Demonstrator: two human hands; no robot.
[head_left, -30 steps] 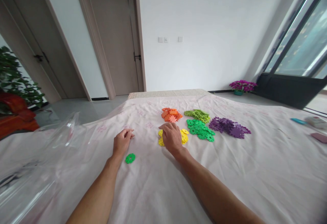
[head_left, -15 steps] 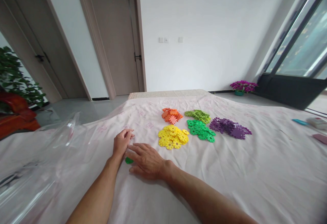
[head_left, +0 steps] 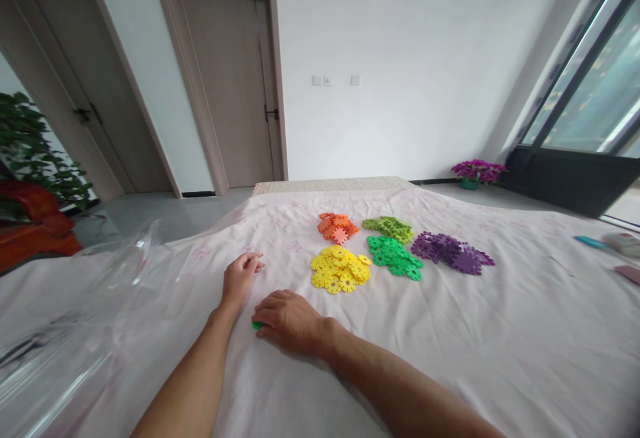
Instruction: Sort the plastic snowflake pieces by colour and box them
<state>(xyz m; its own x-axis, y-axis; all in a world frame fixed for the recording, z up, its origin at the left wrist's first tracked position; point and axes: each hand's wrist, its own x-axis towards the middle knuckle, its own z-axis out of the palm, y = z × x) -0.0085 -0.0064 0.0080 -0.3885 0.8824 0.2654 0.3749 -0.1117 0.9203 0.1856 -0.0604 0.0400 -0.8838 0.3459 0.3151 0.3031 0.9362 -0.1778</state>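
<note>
Head view: two bare hands are working over a pale, flower-printed cloth (head_left: 450,338) on the surface, and they are keeping apart from each other.
Right hand (head_left: 287,320): lying on the near side, back upward, it is bending its fingers over a green disc (head_left: 257,325); whether they are gripping it or merely covering it, I cannot tell.
Green disc: it is resting near the middle of the surface, only a sliver of its edge peeking out at the hand's left.
Left hand (head_left: 243,276): just left and farther off, it is resting on the cloth, fingers curling loosely; whether their tips are meeting, I cannot tell.
Yellow pile (head_left: 341,269): notched discs are heaping up right of both hands, the nearest pile to them.
Green pile (head_left: 395,257): it is spreading just right of the yellow.
Orange pile (head_left: 338,227): it is sitting beyond the yellow, on the far side.
Lime pile (head_left: 388,227): it is lying right of the orange, just beyond the green.
Purple pile (head_left: 453,251): it is holding the right end of the group.
Clear plastic (head_left: 115,278): it is glinting, crumpled, at left.
</note>
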